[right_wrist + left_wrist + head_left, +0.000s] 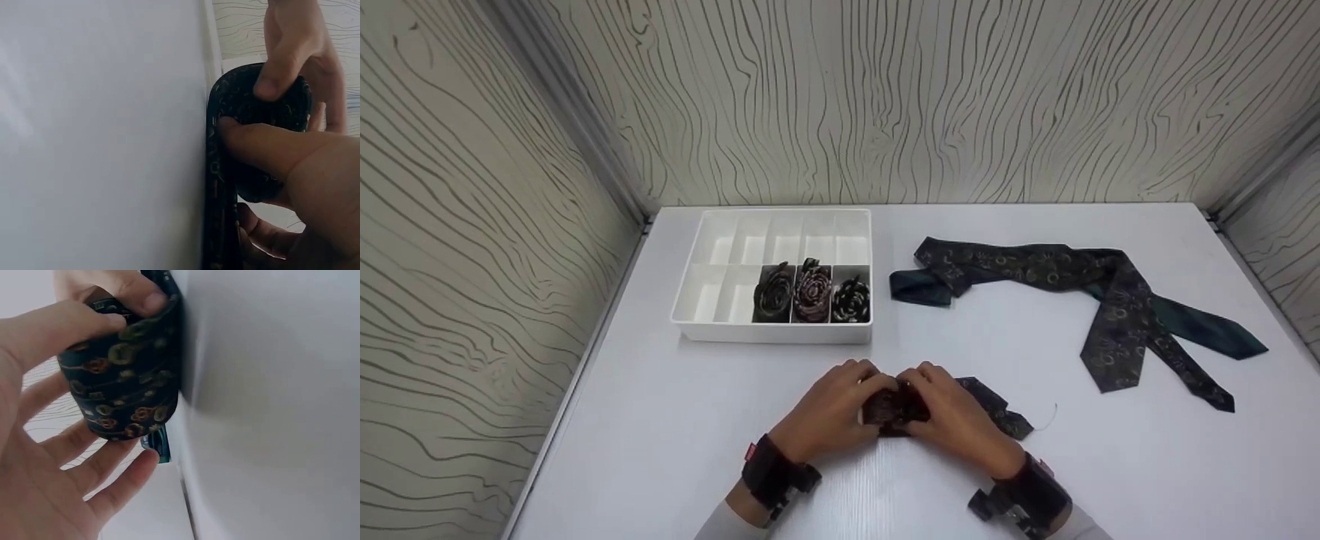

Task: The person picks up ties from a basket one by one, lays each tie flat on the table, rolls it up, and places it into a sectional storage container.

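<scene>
A dark patterned necktie (121,391), partly rolled up, stands on its edge between both hands at the front middle of the table. My left hand (829,412) holds the roll from the left, thumb on its upper rim and fingers round the outside in the left wrist view. From the right, my right hand (956,420) grips the same roll, its thumb (253,140) pressed into the coils. The unrolled tail (997,409) trails out to the right past the right hand. In the right wrist view the other hand's thumb also rests on the coils.
A white divided tray (772,332) stands behind the hands, to the left. Three rolled ties sit in its front compartments: a dark one (773,294), a reddish one (812,294) and a black-and-white one (851,301). Loose dark neckties (1050,266) lie across the back right.
</scene>
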The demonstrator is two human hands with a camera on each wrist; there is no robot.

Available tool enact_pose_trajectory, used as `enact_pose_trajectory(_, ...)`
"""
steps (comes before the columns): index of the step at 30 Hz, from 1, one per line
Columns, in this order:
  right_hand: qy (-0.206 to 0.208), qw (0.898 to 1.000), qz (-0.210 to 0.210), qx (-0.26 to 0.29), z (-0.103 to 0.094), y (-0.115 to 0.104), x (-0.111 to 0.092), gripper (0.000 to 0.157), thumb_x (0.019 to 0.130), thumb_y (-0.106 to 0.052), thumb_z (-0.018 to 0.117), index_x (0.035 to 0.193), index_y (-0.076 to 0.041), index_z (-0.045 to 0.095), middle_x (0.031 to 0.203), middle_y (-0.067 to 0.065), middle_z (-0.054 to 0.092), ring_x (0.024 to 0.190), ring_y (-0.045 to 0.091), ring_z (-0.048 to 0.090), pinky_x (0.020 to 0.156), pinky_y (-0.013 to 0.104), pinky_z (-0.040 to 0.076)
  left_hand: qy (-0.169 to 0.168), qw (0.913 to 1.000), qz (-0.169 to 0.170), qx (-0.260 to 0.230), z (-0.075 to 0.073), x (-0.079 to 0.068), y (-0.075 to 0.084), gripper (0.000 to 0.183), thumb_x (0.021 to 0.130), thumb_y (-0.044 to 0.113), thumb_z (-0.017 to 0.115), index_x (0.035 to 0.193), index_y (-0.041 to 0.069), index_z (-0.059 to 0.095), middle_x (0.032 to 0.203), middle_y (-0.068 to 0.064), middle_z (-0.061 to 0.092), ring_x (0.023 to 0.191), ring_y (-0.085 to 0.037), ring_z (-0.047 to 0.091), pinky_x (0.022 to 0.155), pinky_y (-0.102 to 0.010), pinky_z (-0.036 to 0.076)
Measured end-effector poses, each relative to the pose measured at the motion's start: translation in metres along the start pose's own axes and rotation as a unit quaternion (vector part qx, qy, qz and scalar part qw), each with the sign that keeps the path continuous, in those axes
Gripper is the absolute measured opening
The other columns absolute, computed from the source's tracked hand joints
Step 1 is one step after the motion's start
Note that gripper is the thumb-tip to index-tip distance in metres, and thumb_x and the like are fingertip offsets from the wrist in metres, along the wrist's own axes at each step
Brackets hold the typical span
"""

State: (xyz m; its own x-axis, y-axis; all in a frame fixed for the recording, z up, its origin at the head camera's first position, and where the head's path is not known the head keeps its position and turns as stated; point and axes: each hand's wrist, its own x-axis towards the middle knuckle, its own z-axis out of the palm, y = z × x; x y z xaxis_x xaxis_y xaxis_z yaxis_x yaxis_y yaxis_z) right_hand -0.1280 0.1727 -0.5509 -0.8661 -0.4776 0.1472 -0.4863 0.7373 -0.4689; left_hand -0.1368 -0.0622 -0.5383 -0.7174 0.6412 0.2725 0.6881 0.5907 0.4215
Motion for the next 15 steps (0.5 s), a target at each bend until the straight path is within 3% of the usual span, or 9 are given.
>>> enact_pose_trajectory(4,-0.029,0.999,0.019,0.004,-0.006,0.002,0.000,0.069,0.076,-0.028,0.096,0.135,-0.016,0.063,0.115,0.001,0.062,0.108,0.019,0.061,0.093,0.046,0.058,-0.008,0.9998,-0.013,-0.009,-0.003,-0.001,-0.002,0.046,0.080,0.024,0.091,0.122,0.023,0.075,0.114,0.003,0.066,0.103,-0.014,0.060,0.092,-0.029,0.054)
enact_pose_trajectory(9,-0.039,0.999,0.028,0.015,-0.012,0.004,-0.001,0.066,0.079,-0.023,0.093,0.137,-0.015,0.062,0.120,0.002,0.064,0.112,0.020,0.058,0.096,0.047,0.055,-0.026,0.9993,-0.023,-0.016,-0.005,0.000,-0.003,0.043,0.077,0.018,0.090,0.118,0.022,0.078,0.114,0.002,0.067,0.104,-0.014,0.058,0.094,-0.029,0.054)
enact_pose_trajectory(15,-0.036,0.999,0.003,0.012,-0.014,0.002,-0.001,0.067,0.079,-0.034,0.094,0.136,-0.017,0.063,0.122,-0.001,0.065,0.110,0.016,0.057,0.096,0.044,0.054,-0.019,0.9998,-0.008,-0.003,-0.001,0.005,0.002,0.047,0.077,0.019,0.089,0.122,0.025,0.078,0.115,0.003,0.066,0.105,-0.014,0.057,0.096,-0.030,0.054)
